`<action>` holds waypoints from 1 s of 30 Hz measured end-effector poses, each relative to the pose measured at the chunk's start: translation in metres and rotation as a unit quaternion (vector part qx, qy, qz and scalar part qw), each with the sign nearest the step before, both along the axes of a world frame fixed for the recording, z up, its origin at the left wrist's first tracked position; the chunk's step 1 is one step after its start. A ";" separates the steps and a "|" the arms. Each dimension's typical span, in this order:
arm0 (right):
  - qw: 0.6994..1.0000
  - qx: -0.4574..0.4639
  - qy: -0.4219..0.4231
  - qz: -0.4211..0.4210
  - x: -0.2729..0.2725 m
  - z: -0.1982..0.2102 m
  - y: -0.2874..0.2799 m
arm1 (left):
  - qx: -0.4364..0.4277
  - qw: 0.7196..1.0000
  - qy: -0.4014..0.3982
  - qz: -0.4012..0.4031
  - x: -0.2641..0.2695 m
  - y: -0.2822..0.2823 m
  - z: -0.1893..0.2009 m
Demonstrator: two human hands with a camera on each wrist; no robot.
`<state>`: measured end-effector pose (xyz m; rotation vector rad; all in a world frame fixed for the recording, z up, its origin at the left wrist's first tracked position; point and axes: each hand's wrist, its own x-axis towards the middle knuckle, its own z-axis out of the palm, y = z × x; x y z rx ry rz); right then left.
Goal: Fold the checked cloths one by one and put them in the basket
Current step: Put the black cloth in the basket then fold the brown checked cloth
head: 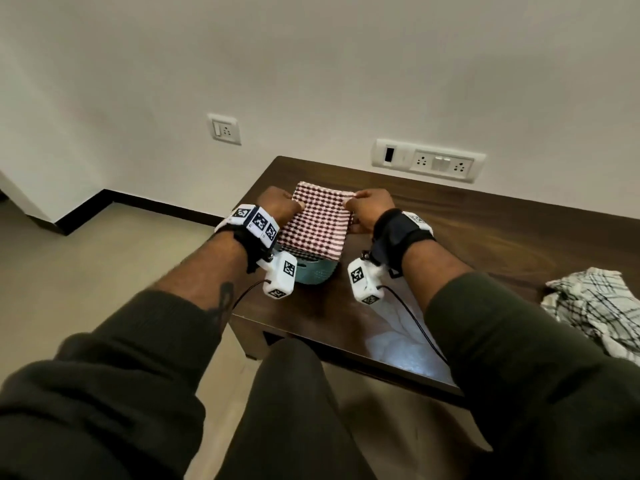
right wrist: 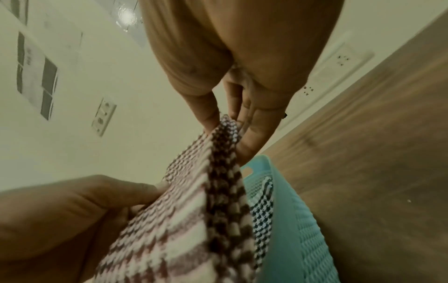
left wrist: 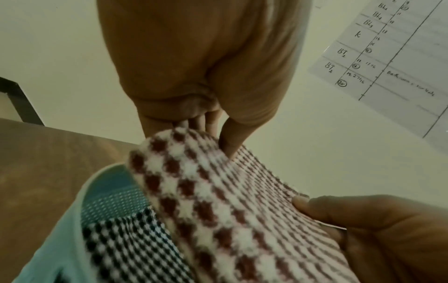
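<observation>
Dark wooden table (head: 485, 237); wall sockets (head: 427, 160); handwritten paper sheet (left wrist: 392, 57) on wall.

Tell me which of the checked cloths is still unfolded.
The white cloth with thin black checks, crumpled on the wooden table's right side. The red-and-white checked cloth is folded in both hands; the black-and-white one lies in the teal basket.

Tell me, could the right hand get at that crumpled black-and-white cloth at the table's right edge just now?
Probably not yet: the right hand and left hand both pinch the red checked cloth over the basket. The table towards the crumpled cloth looks unobstructed.
</observation>
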<state>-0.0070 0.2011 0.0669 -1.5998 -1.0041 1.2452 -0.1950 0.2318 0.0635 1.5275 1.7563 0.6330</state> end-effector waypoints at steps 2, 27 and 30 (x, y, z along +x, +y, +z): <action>0.997 -0.005 -0.075 0.003 -0.009 -0.013 0.029 | 0.001 0.998 0.060 0.008 -0.004 0.022 -0.007; 0.857 0.095 -0.495 0.107 -0.031 -0.034 0.040 | 0.032 0.924 0.348 -0.153 0.027 0.040 -0.015; 0.866 0.121 -0.472 0.110 -0.024 -0.041 0.036 | -0.021 0.915 0.342 -0.214 0.034 0.038 -0.027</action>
